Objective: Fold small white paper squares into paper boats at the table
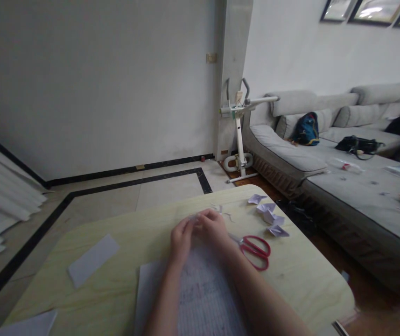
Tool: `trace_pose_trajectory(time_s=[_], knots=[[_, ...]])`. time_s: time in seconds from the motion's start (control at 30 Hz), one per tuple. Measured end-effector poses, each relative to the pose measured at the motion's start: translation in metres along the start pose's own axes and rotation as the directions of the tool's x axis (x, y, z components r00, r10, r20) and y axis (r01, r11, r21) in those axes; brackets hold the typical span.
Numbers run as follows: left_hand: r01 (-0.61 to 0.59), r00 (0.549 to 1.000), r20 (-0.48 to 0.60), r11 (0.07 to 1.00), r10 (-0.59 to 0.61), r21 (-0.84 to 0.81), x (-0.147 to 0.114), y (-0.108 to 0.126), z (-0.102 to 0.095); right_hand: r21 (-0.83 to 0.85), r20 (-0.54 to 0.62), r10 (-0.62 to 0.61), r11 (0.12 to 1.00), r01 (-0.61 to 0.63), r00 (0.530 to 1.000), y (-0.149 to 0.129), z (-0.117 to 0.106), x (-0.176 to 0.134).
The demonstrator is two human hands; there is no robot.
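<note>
My left hand [181, 237] and my right hand [212, 226] meet above the top edge of a lined, written-on notebook [207, 294]. The fingers of both are closed in a pinch, tip to tip. A small pale bit shows between the fingertips, but it is mostly hidden and too blurred to name. Red-handled scissors [256, 252] lie just right of my right wrist, their blades partly behind it. Thin white paper scraps [228, 215] are scattered beyond my right hand. Several small folded paper boats [278, 231] stand in a row near the table's right edge.
On the left of the pale wooden table [122, 298] lie a white paper rectangle [93, 260] and another white sheet [28, 325] at the corner. Beyond the table's right edge are a grey sofa [357, 177], a blue backpack [306, 129] and a white exercise machine [240, 135].
</note>
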State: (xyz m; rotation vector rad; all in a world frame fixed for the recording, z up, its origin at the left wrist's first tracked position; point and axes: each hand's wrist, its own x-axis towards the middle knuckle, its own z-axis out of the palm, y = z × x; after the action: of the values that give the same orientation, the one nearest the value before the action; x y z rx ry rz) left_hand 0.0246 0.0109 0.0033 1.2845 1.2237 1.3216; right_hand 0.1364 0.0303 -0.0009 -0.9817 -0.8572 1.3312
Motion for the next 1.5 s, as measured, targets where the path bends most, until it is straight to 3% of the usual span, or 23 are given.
trace_pose_trajectory(time_s=[0.23, 0.43, 0.6, 0.7, 0.8, 1.0, 1.13, 1.33, 1.5], knots=[[0.036, 0.999, 0.002, 0.999, -0.036, -0.006, -0.001, 0.002, 0.000, -0.061, -0.036, -0.009, 0.998, 0.006, 0.999, -0.001, -0.002, 0.002], [0.005, 1.000, -0.005, 0.998, -0.005, 0.062, -0.002, 0.002, 0.003, -0.011, -0.065, 0.023, 1.000, -0.024, 0.998, 0.001, -0.004, 0.004], [0.027, 0.999, -0.041, 0.997, -0.025, 0.066, -0.001, -0.002, 0.002, -0.085, -0.086, -0.059, 0.995, 0.052, 0.994, 0.005, -0.004, 0.004], [0.010, 0.999, -0.053, 0.995, -0.004, 0.103, -0.001, 0.000, 0.001, -0.165, -0.045, -0.127, 0.979, 0.118, 0.991, 0.001, -0.001, 0.001], [-0.016, 0.999, -0.048, 0.993, 0.022, 0.118, -0.002, 0.001, 0.002, -0.184, 0.012, -0.097, 0.978, 0.098, 0.995, -0.003, 0.001, -0.001], [0.064, 0.998, -0.019, 0.989, -0.068, -0.132, -0.001, 0.000, 0.005, -0.203, -0.034, -0.054, 0.978, 0.046, 0.998, -0.004, -0.006, 0.003], [0.076, 0.996, -0.029, 0.986, -0.081, -0.147, -0.001, 0.004, 0.006, -0.206, -0.045, -0.033, 0.978, 0.023, 0.998, -0.005, -0.008, 0.003], [0.054, 0.988, -0.131, 0.983, -0.077, -0.175, 0.001, 0.003, 0.001, -0.271, 0.020, -0.087, 0.958, 0.089, 0.996, -0.010, -0.001, -0.001], [0.061, 0.961, -0.233, 0.937, -0.148, -0.345, 0.005, -0.008, -0.003, -0.388, 0.101, -0.123, 0.909, 0.153, 0.987, -0.009, 0.004, -0.004]])
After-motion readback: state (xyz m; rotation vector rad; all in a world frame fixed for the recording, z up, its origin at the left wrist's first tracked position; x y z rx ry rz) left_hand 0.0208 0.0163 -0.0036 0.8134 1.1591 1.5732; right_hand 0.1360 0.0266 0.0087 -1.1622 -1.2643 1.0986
